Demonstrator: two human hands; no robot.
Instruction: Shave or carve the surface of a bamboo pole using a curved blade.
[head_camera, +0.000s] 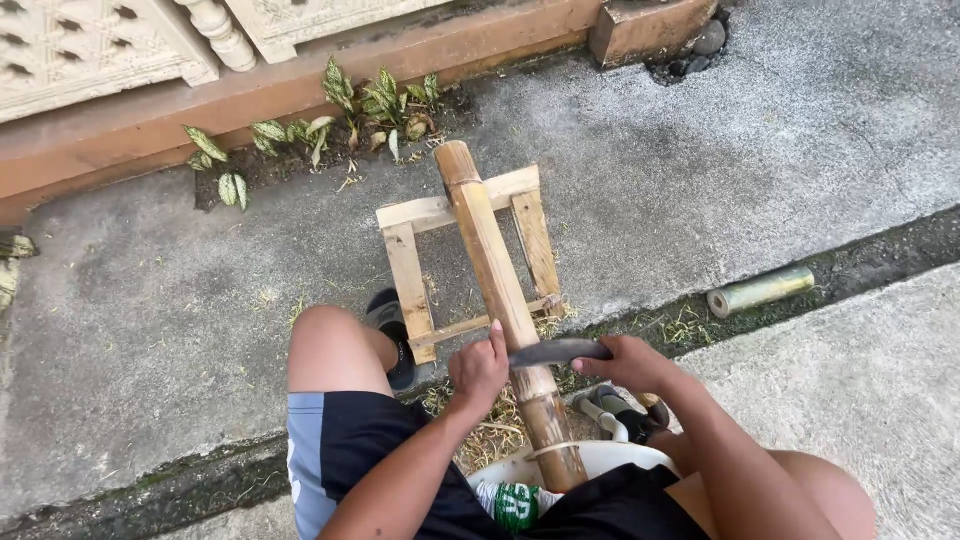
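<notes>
gripping blade (558, 351) across bamboo pole (500, 290)

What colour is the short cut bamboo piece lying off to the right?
Pale yellowish green, seen in the head view: short bamboo piece.

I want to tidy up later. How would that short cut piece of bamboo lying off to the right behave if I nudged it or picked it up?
The short bamboo piece is a round cylinder lying on its side, so a nudge would probably roll it. It sits in a shallow dirt seam between the concrete slabs, which may hold it. Its end looks hollow, so it is likely stiff yet light.
</notes>
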